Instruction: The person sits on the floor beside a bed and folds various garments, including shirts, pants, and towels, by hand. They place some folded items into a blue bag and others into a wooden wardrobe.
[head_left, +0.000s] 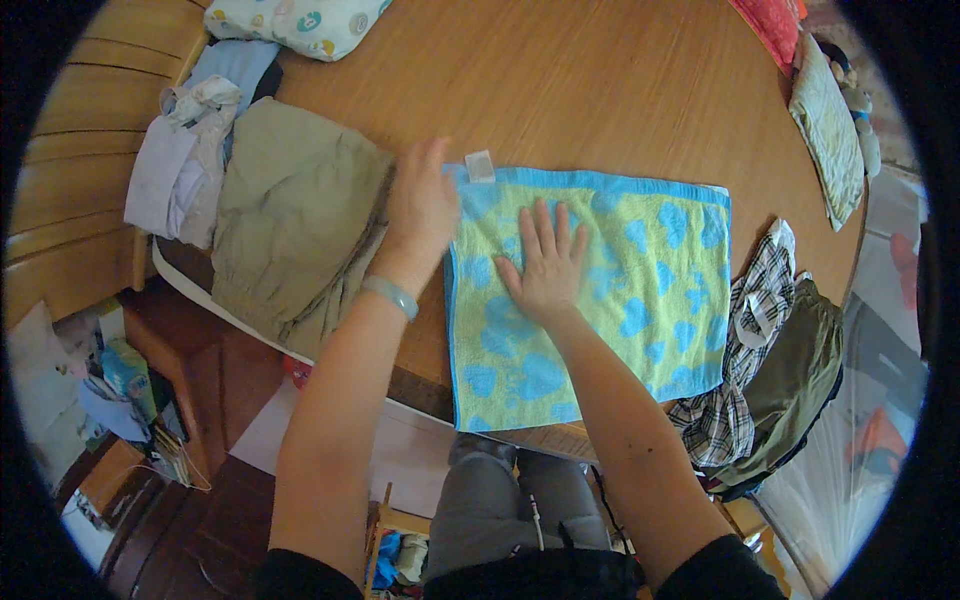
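A folded green towel with blue hearts and a blue border (637, 285) lies flat on the wooden tabletop (570, 90). My right hand (550, 270) rests palm down on its upper left part, fingers spread, holding nothing. At the towel's upper left corner is my left hand (424, 195), slightly blurred, with a pale bangle (390, 295) on the wrist; whether it grips the towel's edge cannot be told. A small white tag (479, 166) sticks out from the top edge. Khaki trousers (292, 202), folded, lie just left of my left hand.
White garments (176, 172) and a light blue cloth (232, 64) lie at the left. A patterned white cloth item (307, 26) is at the far edge. Plaid clothing (757, 322) and olive trousers (802, 360) lie at the right, below a pale cushion (825, 135). The near table edge curves before me.
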